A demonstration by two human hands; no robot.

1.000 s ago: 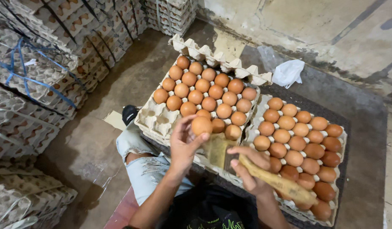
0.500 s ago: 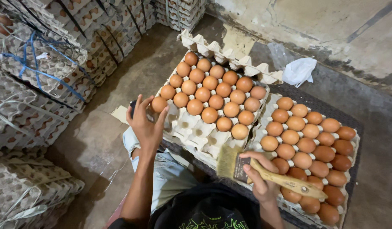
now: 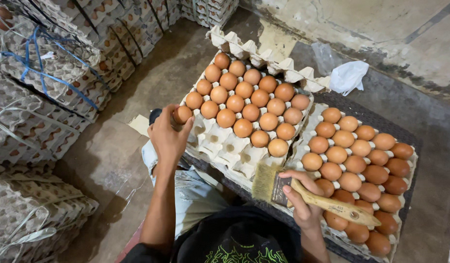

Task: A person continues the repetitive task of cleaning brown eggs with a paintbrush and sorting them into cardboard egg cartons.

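left hand (image 3: 167,136) is gripping a brown egg (image 3: 182,114) at the tray (image 3: 220,146) corner; right hand (image 3: 303,199) is clutching a paintbrush (image 3: 303,192).

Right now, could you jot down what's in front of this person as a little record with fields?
Left hand: setting a brown egg at the near-left corner of the left tray
Right hand: gripping a wooden-handled brush, bristles pointing left
Left tray: partly filled, near rows empty
Right tray: full of brown eggs
Behind the trays: white plastic bag
Far left: tied stacks of egg trays
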